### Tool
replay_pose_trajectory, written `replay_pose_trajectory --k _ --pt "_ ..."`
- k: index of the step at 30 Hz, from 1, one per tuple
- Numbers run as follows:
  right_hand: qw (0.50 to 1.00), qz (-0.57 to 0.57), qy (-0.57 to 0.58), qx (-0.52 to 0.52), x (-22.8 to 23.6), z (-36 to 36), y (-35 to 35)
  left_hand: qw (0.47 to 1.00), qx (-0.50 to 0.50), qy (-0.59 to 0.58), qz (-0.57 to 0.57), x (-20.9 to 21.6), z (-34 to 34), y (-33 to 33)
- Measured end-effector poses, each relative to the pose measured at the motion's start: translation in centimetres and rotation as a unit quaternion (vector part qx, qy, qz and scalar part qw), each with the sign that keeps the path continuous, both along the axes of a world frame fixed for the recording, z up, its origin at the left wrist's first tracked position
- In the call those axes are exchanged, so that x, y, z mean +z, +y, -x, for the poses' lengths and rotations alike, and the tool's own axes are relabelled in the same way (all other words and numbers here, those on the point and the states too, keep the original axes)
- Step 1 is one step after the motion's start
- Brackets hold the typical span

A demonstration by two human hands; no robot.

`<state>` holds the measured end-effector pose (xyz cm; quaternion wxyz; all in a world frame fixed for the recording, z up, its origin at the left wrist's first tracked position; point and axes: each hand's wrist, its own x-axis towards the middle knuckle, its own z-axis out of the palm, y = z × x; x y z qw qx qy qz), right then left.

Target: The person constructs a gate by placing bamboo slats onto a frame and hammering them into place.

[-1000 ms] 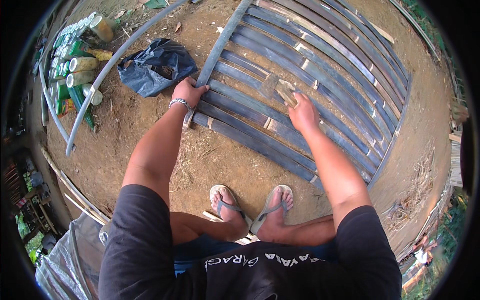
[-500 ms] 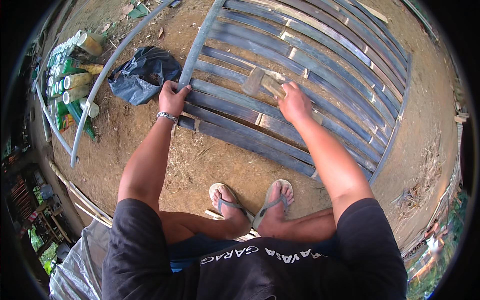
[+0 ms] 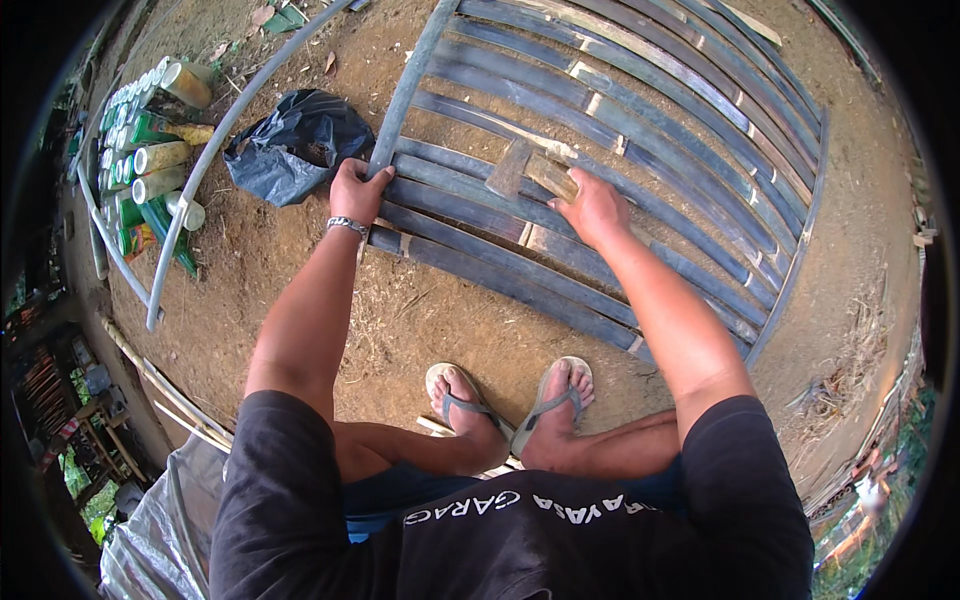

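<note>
A panel of dark split-bamboo slats (image 3: 470,205) lies on the ground in front of me, with narrow gaps between the slats. Across its left ends runs a grey-green bamboo batten (image 3: 408,85). My left hand (image 3: 355,190), a chain bracelet at its wrist, is closed around the batten's near end, thumb on the right side. My right hand (image 3: 598,208) is wrapped round the pale wooden handle of a hammer (image 3: 510,168). Its broad, worn head points left, over the slats and to the right of my left hand. I cannot tell whether the head touches them.
A crumpled black plastic bag (image 3: 300,145) lies left of the panel. Beyond curved grey pipes (image 3: 215,140) stand several jars and green bottles (image 3: 160,170). My sandalled feet (image 3: 465,405) are just below the panel. Bamboo poles (image 3: 165,385) and clear plastic sheeting (image 3: 165,520) lie at lower left.
The view has shifted slightly, so the scene sits a little differently. The hammer's head has tilted a little in my right hand. My left hand keeps hold of the batten.
</note>
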<state>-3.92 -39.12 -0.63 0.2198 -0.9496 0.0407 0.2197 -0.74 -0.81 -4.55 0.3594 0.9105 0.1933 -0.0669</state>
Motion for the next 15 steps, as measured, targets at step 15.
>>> replay_pose_trajectory --k 15 --pt "0.997 0.008 0.060 0.039 0.5 -1.9 -0.3 0.998 -0.014 -0.033 -0.047 -1.5 1.0 -1.6"
